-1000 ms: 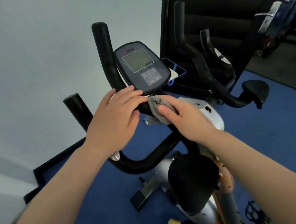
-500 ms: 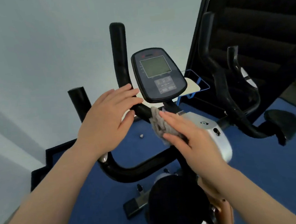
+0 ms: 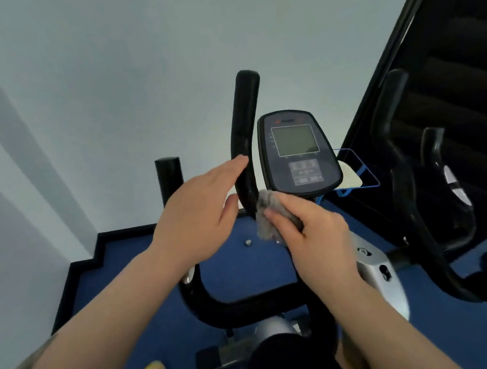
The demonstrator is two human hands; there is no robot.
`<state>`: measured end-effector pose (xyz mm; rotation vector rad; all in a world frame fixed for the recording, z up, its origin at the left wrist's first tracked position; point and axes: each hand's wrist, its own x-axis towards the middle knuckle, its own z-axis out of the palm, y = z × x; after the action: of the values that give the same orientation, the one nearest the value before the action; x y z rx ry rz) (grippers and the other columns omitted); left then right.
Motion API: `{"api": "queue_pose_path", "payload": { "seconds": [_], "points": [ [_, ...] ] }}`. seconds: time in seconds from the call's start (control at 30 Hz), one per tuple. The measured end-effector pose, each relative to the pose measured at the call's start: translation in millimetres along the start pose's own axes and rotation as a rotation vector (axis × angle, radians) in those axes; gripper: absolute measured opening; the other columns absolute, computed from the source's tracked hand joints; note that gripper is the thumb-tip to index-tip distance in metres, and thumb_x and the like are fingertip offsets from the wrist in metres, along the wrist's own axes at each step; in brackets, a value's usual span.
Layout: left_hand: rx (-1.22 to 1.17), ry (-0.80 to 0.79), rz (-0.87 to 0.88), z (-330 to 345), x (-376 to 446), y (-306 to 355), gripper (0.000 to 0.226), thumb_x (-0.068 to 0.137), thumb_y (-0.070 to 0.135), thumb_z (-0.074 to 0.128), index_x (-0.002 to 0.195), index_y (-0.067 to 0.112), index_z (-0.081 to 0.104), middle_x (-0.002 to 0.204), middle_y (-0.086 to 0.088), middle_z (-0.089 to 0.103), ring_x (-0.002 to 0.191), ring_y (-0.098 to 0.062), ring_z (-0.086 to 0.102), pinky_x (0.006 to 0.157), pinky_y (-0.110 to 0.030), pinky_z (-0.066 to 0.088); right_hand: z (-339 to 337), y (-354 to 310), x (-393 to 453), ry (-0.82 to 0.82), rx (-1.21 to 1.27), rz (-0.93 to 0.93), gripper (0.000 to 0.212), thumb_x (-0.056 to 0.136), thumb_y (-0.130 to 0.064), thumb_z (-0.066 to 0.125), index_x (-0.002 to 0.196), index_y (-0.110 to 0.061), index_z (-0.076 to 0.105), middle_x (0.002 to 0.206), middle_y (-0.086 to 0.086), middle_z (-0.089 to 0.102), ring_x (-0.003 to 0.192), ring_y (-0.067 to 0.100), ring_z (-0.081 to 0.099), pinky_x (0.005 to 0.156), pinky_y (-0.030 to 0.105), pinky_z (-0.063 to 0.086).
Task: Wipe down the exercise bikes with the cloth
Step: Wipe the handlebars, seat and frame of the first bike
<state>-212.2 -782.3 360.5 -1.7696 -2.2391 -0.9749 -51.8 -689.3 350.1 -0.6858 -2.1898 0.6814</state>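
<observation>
Right hand [image 3: 312, 231] clutches the grey cloth [image 3: 270, 214], pressing it against the exercise bike [image 3: 381, 275] where the upright handlebar [image 3: 245, 144] meets the console [image 3: 296, 151], likely scrubbing that joint. Left hand [image 3: 198, 216], fingers relaxed and straight, touches the handlebar, probably to steady it.

Open blue floor [image 3: 145, 277] to the left, below the pale wall [image 3: 114, 78]. Narrow gap between upright handlebar post [image 3: 246, 132] and console [image 3: 296, 151], partly filled by the grey cloth [image 3: 270, 214]. Blocked on the right by the second bike's black handlebars [image 3: 400, 173]. Free air above both grips.
</observation>
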Motion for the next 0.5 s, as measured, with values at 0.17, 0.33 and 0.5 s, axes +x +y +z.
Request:
{"api": "queue_pose_path", "payload": {
  "seconds": [0.17,0.33,0.5],
  "points": [
    [-0.027,0.045,-0.033,0.8,-1.0,-1.0,0.050,0.096,0.010,0.048,0.145,0.019,0.045,0.136,0.002,0.059,0.102,-0.025,0.063,0.083,-0.039,0.052,21.0,-16.1,25.3,0.032,0.047,0.019,0.027,0.093,-0.024,0.064,0.119,-0.031,0.068,0.106,-0.017,0.070,0.093,0.000,0.063,0.079,0.024,0.052],
    [0.024,0.132,0.037,0.4,-0.1,-5.4,0.043,0.090,0.003,0.040,0.127,0.007,0.062,0.117,-0.006,0.068,0.108,-0.025,0.063,0.108,-0.036,0.038,-3.0,-5.9,24.3,-0.060,0.001,-0.022,0.030,0.088,-0.019,0.071,0.116,-0.030,0.071,0.110,-0.019,0.070,0.100,-0.003,0.064,0.086,0.028,0.053],
    [0.104,0.277,0.027,-0.2,-4.3,-7.1,0.037,0.084,-0.002,0.053,0.113,0.013,0.070,0.125,-0.001,0.065,0.126,-0.020,0.056,0.121,-0.047,0.000,14.3,-25.1,74.3,0.008,0.074,0.014,0.045,0.092,-0.018,0.065,0.134,-0.034,0.057,0.119,-0.015,0.066,0.106,0.000,0.061,0.092,0.023,0.049]
  ]
}}
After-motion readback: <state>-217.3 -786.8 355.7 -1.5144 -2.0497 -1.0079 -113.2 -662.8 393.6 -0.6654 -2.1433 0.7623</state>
